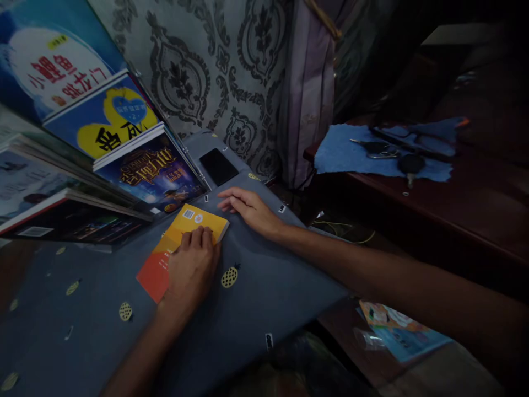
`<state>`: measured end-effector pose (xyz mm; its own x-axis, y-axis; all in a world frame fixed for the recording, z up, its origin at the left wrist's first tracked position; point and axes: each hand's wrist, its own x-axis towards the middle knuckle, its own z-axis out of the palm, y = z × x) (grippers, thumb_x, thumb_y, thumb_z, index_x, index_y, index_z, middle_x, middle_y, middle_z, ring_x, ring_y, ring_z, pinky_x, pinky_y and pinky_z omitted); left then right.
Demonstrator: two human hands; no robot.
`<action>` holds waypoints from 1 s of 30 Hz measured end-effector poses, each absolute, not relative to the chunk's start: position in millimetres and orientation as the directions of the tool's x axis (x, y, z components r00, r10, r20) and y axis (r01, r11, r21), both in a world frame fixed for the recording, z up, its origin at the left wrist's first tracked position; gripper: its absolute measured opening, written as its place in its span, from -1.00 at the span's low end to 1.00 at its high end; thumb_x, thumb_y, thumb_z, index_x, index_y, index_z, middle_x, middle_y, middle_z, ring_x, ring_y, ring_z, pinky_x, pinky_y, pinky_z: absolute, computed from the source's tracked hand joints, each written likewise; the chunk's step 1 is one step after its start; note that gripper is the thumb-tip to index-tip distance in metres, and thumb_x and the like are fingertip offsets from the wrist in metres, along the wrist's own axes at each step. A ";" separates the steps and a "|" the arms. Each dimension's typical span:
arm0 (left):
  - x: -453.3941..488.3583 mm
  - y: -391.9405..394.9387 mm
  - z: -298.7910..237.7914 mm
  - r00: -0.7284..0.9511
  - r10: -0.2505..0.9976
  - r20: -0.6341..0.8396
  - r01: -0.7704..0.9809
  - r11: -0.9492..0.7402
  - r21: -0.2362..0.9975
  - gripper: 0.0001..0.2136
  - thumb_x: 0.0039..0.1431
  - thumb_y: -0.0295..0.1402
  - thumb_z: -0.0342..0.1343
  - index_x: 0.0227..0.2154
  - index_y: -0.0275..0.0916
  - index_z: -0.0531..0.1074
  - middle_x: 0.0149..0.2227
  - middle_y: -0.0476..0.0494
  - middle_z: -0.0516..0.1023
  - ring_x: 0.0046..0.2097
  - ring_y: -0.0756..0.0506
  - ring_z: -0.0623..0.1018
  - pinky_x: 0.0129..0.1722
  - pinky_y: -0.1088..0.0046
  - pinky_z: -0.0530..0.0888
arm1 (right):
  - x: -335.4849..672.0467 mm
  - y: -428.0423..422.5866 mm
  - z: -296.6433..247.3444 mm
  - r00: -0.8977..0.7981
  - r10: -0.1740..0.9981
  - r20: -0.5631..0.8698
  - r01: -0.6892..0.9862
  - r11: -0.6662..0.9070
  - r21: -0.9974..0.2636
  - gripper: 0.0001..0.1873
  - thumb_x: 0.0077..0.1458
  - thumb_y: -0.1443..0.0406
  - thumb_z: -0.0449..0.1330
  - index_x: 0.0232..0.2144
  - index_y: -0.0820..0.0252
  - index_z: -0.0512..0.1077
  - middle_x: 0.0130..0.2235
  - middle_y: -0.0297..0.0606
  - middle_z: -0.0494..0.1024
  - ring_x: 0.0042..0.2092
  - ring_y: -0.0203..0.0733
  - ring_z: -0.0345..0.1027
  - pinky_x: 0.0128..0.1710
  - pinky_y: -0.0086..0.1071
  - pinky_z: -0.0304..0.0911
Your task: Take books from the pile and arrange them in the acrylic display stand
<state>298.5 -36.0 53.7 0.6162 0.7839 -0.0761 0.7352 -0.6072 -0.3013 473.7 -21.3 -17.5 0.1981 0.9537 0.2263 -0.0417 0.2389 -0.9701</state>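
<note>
A small thick book (163,251), its cover yellow fading to orange, lies flat and slanted on the grey tablecloth (273,286). Across the book's right side is my left hand (190,267), fingers bent together on the cover and thumb side at its right edge; part of the cover is hidden under it. My right hand (250,212) is just beyond the book's upper right corner, fingers loosely stretched and holding nothing. Beyond that hand lies a black phone (218,166), apart from it.
Upright picture books (144,171) stand along the left and back. A patterned wall covering (182,71) and a tied curtain (309,94) are behind. On the right, a blue cloth (339,151) carries glasses and keys (380,149). Lower right, more booklets (409,336) lie below the table edge.
</note>
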 end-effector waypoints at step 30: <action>293.8 -30.5 64.3 0.640 0.765 -0.074 0.731 -0.635 -0.250 -0.68 0.44 -0.33 -0.14 0.02 -0.29 0.47 -0.04 -0.27 0.61 -0.01 -0.25 0.58 -0.24 0.29 0.51 | 473.7 -39.4 3.2 0.163 0.925 0.344 0.231 0.303 -0.924 -0.68 0.35 0.32 -0.05 -0.02 0.20 0.46 -0.20 -0.24 0.66 -0.21 -0.20 0.47 -0.15 -0.29 0.31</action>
<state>293.8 -30.5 64.3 0.6396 0.7651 -0.0742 0.7308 -0.6352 -0.2497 473.7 -39.4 3.2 0.1633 0.9245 0.3444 0.2315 0.3034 -0.9243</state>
